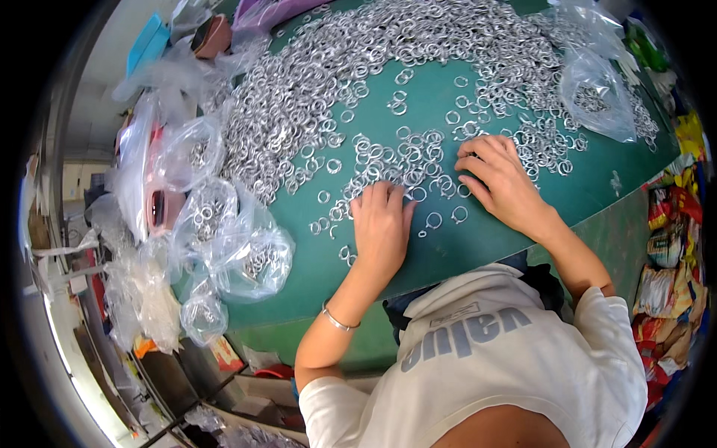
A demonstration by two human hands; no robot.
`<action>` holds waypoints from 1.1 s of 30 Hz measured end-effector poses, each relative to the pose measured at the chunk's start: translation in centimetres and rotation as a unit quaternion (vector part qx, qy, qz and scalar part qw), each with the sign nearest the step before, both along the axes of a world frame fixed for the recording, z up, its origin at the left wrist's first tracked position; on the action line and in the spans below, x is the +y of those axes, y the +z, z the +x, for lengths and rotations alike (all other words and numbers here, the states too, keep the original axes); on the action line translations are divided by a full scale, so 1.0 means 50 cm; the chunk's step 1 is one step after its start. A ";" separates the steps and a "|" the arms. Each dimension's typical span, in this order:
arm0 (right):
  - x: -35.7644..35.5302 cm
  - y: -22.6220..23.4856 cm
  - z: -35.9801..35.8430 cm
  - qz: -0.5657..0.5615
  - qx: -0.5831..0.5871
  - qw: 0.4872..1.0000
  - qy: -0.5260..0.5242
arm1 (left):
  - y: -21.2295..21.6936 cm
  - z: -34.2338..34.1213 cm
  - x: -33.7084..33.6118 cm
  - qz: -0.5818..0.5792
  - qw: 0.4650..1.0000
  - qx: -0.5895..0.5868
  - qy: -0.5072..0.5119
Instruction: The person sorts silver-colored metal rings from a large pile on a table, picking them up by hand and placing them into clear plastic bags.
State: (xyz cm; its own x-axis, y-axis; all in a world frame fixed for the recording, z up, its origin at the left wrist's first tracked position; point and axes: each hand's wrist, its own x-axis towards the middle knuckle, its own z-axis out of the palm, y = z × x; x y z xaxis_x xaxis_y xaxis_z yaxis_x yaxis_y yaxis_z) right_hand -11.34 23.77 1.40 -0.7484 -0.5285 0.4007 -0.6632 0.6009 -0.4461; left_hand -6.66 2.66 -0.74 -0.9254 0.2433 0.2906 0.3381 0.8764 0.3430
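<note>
The left hand (pixel 381 224) and right hand (pixel 504 183) lie flat, fingers spread, gripping nothing, on small metal rings (pixel 407 164) scattered across the green table (pixel 448 246). Sorting seems underway; gathering them toward the clear bags (pixel 239 246) needs sweeping fingers.

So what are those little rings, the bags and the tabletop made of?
Rings: probably metal, silvery and shiny, glinting. Bags: thin clear plastic, crinkled, see-through with rings inside. Tabletop: matte green covering, perhaps a rubber or vinyl mat; hard to tell.
</note>
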 end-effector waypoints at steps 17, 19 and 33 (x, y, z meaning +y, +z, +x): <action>0.024 -0.028 0.028 -0.102 -0.044 0.993 0.046 | 0.017 -0.038 -0.025 0.022 0.996 0.030 -0.086; 0.015 -0.023 0.031 -0.121 -0.080 0.988 0.056 | 0.029 -0.034 -0.020 0.077 0.996 -0.003 -0.055; 0.034 -0.016 0.035 -0.124 -0.159 0.978 0.051 | 0.008 -0.012 -0.004 0.080 0.994 -0.065 0.034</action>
